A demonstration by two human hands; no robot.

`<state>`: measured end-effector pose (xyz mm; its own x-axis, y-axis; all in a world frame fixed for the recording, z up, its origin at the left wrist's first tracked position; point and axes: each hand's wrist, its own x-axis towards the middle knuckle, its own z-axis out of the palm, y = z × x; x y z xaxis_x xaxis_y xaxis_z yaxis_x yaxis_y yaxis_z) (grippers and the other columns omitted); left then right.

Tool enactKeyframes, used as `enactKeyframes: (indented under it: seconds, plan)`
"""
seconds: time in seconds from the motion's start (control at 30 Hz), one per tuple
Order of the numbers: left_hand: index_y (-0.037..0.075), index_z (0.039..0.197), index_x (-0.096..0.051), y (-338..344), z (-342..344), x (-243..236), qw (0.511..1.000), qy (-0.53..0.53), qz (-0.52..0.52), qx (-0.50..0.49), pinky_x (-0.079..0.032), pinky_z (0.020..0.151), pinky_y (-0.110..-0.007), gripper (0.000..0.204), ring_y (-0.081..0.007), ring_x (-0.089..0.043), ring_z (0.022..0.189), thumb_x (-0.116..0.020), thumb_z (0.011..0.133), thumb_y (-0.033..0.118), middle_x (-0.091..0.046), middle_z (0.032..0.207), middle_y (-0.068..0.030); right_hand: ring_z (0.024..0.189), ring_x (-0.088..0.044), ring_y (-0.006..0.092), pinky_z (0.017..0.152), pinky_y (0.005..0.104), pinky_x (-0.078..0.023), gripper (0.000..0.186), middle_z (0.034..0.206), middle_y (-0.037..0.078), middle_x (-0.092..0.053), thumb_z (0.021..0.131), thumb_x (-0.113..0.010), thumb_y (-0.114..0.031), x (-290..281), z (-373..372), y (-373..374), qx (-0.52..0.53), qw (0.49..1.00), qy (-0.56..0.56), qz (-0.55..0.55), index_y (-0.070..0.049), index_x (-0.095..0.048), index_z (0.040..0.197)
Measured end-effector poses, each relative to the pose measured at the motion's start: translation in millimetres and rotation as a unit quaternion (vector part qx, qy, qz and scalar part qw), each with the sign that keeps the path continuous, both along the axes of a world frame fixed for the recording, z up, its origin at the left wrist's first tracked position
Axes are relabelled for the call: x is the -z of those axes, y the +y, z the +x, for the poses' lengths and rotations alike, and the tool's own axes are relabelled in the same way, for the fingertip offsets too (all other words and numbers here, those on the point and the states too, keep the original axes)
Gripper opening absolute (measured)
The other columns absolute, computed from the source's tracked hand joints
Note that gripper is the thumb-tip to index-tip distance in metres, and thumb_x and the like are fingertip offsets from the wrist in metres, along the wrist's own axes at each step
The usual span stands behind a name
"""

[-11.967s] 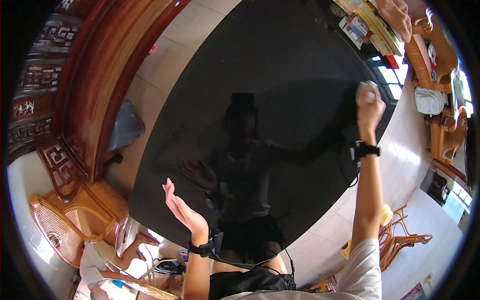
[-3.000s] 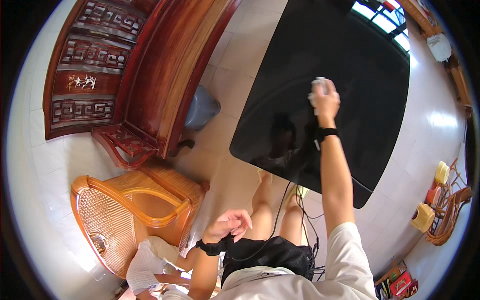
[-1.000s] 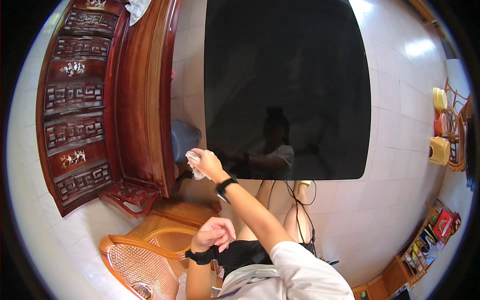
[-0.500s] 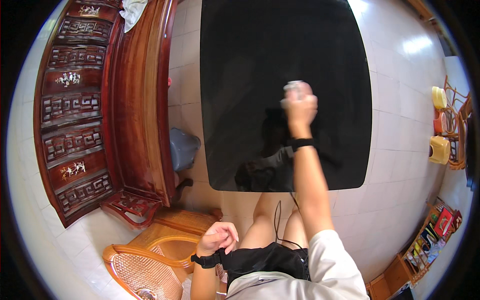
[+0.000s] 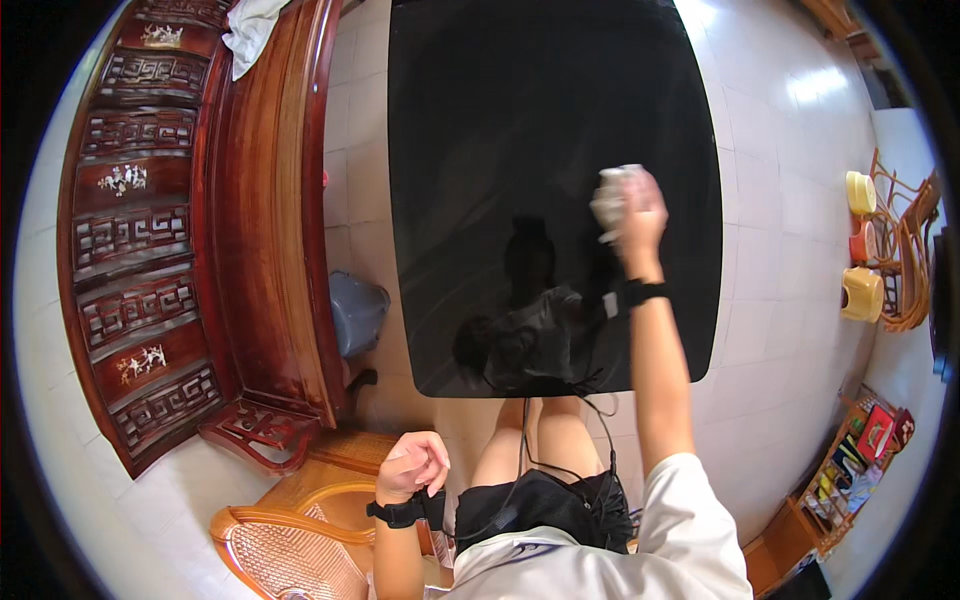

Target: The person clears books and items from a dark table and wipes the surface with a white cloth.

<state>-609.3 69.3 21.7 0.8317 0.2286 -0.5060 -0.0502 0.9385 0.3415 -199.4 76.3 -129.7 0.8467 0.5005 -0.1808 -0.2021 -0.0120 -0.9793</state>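
My right hand [image 5: 643,222] grips a crumpled whitish cloth [image 5: 608,200] against the glossy black tabletop [image 5: 480,110], right of its middle. The cloth bunches out on the left side of the fingers, and motion smears the hand slightly. Reflections of my body show in the dark surface. Close to my body at the lower left, my left hand [image 5: 411,467] is raised beside my thigh. Its fingers are loosely curled and slightly apart, with nothing in them. A black band sits on each wrist.
A carved red-brown wooden bench [image 5: 270,210] runs along the left, a white cloth [image 5: 252,32] draped at its far end. A grey-blue stool [image 5: 357,312] stands between bench and table. Behind my left arm is a woven chair [image 5: 290,555]. Yellow stools [image 5: 862,294] and a shelf [image 5: 835,490] line the right.
My right hand has moved rightward across the tabletop with the cloth. My left hand stays loosely curled near my body, and the whole view has shifted slightly.
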Motion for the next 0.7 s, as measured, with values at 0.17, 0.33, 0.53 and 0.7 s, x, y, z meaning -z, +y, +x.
enactKeyframes:
  seconds: [0.17, 0.33, 0.53, 0.7]
  plan:
    - [-0.009, 0.082, -0.052, 1.2, 14.1, 0.6, 0.999, -0.003, -0.015, -0.043, -0.032, 0.036, -0.021, 0.037, -0.0143, -0.042, 0.037, -0.054, 0.080, 0.028, -0.037, 0.044, -0.0026, 0.067, -0.062, 0.0159, 0.061, 0.0285, -0.050, 0.024, 0.081, 0.007, -0.064, 0.081, -0.057, -0.025, 7.5, 51.5, 8.3, 0.118, 0.957, -0.121, -0.236, -0.008, -0.060, 0.098]
    - [-0.009, 0.082, -0.052, 1.7, 40.9, -3.0, 0.998, -0.001, -0.020, -0.057, -0.031, 0.035, -0.022, 0.038, -0.0143, -0.042, 0.036, -0.055, 0.080, 0.029, -0.037, 0.044, -0.0025, 0.066, -0.059, 0.0314, 0.055, 0.0406, -0.050, 0.018, 0.076, 0.015, -0.053, 0.076, -0.058, -0.026, 10.4, -129.5, 113.1, -0.130, 0.902, -0.271, -0.311, -0.010, -0.054, 0.084]
    - [-0.009, 0.083, -0.053, 0.6, 52.8, -17.1, 0.998, 0.010, 0.004, -0.070, -0.029, 0.035, -0.022, 0.038, -0.0148, -0.042, 0.036, -0.055, 0.081, 0.029, -0.037, 0.044, -0.0024, 0.067, -0.061, 0.0255, 0.052, 0.0323, -0.049, 0.023, 0.077, 0.014, -0.060, 0.075, -0.060, -0.020, 24.8, -327.8, 60.1, -0.444, 0.885, -0.001, -0.139, -0.011, -0.058, 0.097]
    - [-0.008, 0.082, -0.051, -0.6, 43.9, -16.1, 0.997, 0.018, 0.003, -0.077, -0.030, 0.034, -0.023, 0.034, -0.0156, -0.043, 0.037, -0.053, 0.081, 0.026, -0.035, 0.044, -0.0018, 0.077, -0.057, 0.0104, 0.064, 0.0242, -0.048, 0.031, 0.092, 0.006, -0.060, 0.076, -0.063, -0.011, -5.6, -196.8, 89.5, -0.269, 0.937, 0.222, 0.009, -0.002, -0.056, 0.105]
